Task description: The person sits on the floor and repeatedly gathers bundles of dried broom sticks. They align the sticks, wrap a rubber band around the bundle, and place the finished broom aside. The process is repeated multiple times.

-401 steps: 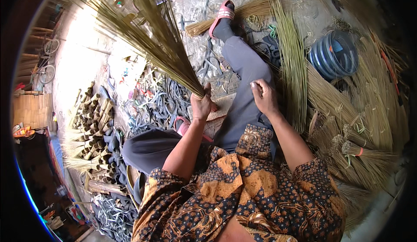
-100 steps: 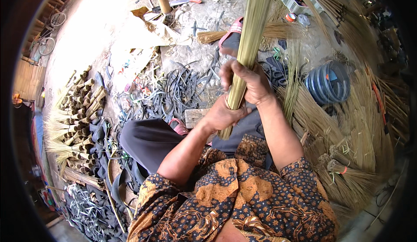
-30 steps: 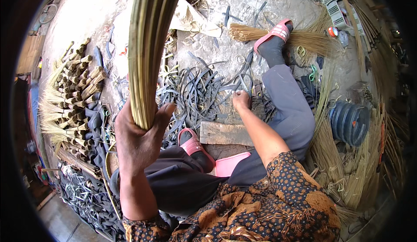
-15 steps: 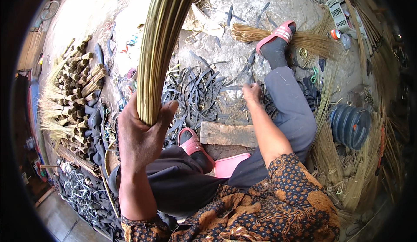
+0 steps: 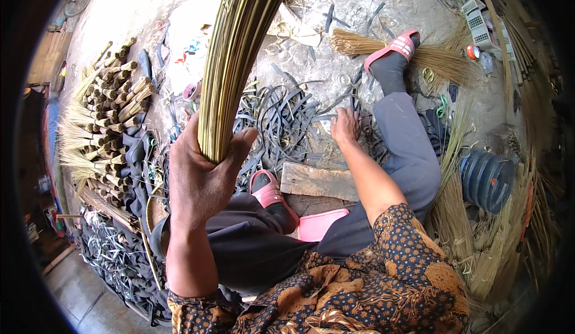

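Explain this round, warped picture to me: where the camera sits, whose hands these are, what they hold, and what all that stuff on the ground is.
The camera sits on a person's head and looks down; its wide lens bends the edges into a circle. No machine is here, only that person's own two bare hands. The left hand grips a thick bundle of thin yellowish sticks and holds it upright. The right hand reaches down to a heap of black rubber strips on the ground and holds nothing that I can see. The person sits with legs out, in pink sandals, with a wooden block beside the knee. At far left lie tied broom heads; at right, more loose sticks and a dark blue ribbed container.
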### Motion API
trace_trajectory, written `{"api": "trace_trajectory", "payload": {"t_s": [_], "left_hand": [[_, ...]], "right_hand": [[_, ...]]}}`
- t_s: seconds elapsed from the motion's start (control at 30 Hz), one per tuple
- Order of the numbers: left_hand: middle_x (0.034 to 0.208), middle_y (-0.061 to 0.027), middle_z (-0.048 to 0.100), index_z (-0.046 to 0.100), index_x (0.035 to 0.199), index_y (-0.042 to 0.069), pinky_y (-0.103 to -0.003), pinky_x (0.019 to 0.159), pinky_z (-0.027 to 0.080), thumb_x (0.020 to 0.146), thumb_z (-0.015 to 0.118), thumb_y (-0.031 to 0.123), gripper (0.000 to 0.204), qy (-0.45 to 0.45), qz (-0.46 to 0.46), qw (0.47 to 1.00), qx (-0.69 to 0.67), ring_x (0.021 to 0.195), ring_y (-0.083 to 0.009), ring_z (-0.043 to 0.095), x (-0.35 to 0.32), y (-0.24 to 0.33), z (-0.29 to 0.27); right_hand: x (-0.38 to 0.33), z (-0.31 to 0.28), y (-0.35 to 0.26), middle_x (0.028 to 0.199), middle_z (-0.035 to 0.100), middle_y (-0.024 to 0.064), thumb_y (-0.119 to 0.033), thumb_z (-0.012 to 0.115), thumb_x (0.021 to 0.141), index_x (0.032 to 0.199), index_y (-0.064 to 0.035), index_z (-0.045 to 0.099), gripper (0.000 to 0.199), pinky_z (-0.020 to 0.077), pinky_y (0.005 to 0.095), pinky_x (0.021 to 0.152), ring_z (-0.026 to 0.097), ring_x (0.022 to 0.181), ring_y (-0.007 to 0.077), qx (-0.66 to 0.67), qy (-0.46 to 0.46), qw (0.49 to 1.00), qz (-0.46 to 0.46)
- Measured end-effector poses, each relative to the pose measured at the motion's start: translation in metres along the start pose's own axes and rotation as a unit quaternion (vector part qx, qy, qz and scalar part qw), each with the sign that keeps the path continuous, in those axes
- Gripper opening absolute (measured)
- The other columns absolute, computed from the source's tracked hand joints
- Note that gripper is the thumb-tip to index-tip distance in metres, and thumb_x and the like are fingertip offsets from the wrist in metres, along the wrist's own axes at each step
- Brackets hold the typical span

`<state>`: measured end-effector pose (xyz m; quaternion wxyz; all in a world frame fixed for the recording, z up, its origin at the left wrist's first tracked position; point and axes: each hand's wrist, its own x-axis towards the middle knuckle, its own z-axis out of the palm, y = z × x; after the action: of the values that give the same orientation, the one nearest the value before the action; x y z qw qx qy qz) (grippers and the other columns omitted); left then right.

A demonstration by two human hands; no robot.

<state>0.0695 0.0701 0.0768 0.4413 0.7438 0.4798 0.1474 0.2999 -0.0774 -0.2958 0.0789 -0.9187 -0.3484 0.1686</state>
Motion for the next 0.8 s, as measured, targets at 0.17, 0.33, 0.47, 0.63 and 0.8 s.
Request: {"api": "trace_trajectory", "payload": {"t_s": [0.17, 0.33, 0.47, 0.63, 0.8], "left_hand": [[0.070, -0.0014, 0.058, 0.066, 0.109, 0.000, -0.029, 0.065, 0.048, 0.091, 0.080, 0.021, 0.032, -0.010, -0.037, 0.999, 0.024, 0.067, -0.0086, 0.052, 0.007, 0.000, 0.000], [0.073, -0.0052, 0.064, 0.067, 0.111, 0.001, -0.032, 0.066, 0.050, 0.091, 0.080, 0.024, 0.033, -0.014, 0.003, 0.999, 0.036, 0.067, -0.0118, 0.057, 0.008, 0.000, -0.001], [0.079, -0.0107, 0.072, 0.068, 0.116, 0.001, -0.032, 0.070, 0.053, 0.091, 0.079, 0.024, 0.036, -0.012, -0.005, 0.999, 0.030, 0.070, -0.0134, 0.066, 0.003, 0.002, -0.004], [0.081, -0.0141, 0.072, 0.068, 0.122, 0.004, -0.036, 0.073, 0.054, 0.092, 0.077, 0.027, 0.039, 0.002, 0.009, 0.998, 0.056, 0.073, -0.0176, 0.069, -0.004, 0.003, -0.010], [0.080, -0.0138, 0.071, 0.068, 0.119, 0.006, -0.037, 0.075, 0.054, 0.092, 0.077, 0.027, 0.036, 0.015, 0.008, 0.999, 0.041, 0.074, -0.0190, 0.068, -0.010, 0.001, -0.014]], "right_hand": [[0.012, 0.016, 0.018, 0.135, 0.056, 0.0122, -0.022, 0.072, 0.088, 0.121, -0.0129, 0.066, 0.035, 0.0395, 0.0487, 0.110, 0.048, 0.132, 0.0306, -0.059, -0.108, 0.992, -0.009], [0.018, -0.005, 0.040, 0.083, 0.066, 0.0027, -0.012, 0.066, 0.096, 0.107, -0.0069, 0.063, 0.013, 0.0534, 0.0278, 0.062, 0.063, 0.066, 0.0130, 0.371, -0.224, 0.886, 0.162], [0.003, -0.051, 0.050, 0.089, 0.065, 0.0051, -0.007, 0.055, 0.099, 0.123, -0.0020, 0.062, 0.026, 0.0548, 0.0280, 0.066, 0.064, 0.073, 0.0140, 0.579, -0.232, 0.768, 0.146], [-0.013, -0.093, 0.051, 0.105, 0.065, 0.0097, 0.001, 0.050, 0.095, 0.128, 0.0064, 0.059, 0.035, 0.0576, 0.0323, 0.079, 0.065, 0.087, 0.0175, 0.701, -0.229, 0.663, 0.128], [-0.005, -0.099, 0.044, 0.111, 0.067, 0.0114, -0.004, 0.057, 0.096, 0.137, 0.0033, 0.056, 0.042, 0.0578, 0.0298, 0.072, 0.067, 0.085, 0.0163, 0.522, -0.206, 0.821, 0.105]]}}
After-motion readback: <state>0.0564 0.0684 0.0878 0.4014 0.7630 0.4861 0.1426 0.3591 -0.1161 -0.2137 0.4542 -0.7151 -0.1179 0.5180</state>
